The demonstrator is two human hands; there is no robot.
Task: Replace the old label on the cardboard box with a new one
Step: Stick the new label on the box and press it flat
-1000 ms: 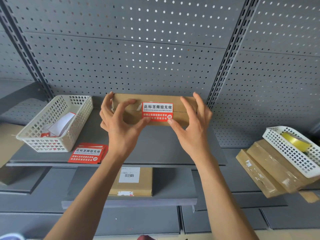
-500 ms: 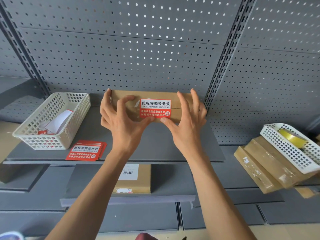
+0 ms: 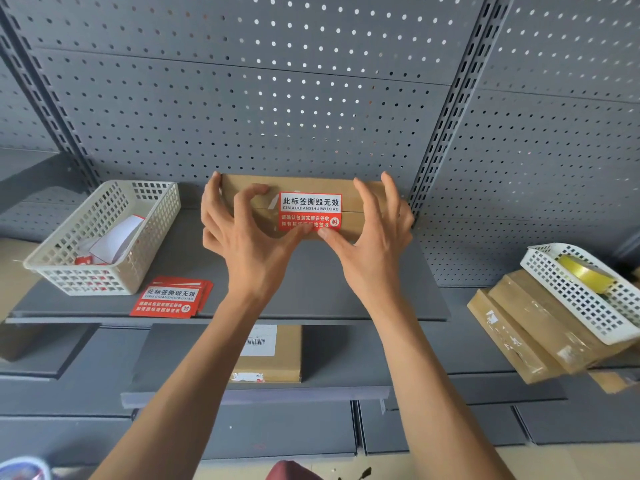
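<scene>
Against a grey pegboard wall, the cardboard box [image 3: 304, 206] is steadied on the shelf [image 3: 332, 289] by spread fingers [image 3: 367, 199] of the left hand [image 3: 249, 244] and right hand [image 3: 374, 247], so that, it seems, the new label [image 3: 310, 212] between them is pressed flat by both thumbs.

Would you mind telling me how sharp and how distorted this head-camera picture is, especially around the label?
Head view: the label on the cardboard box is sharp in its large top line, softer in the red band by both thumbs; wide-angle distortion bends the shelf uprights and tilts the right basket; light is even, with pinpoints showing through the pegboard holes.
</scene>
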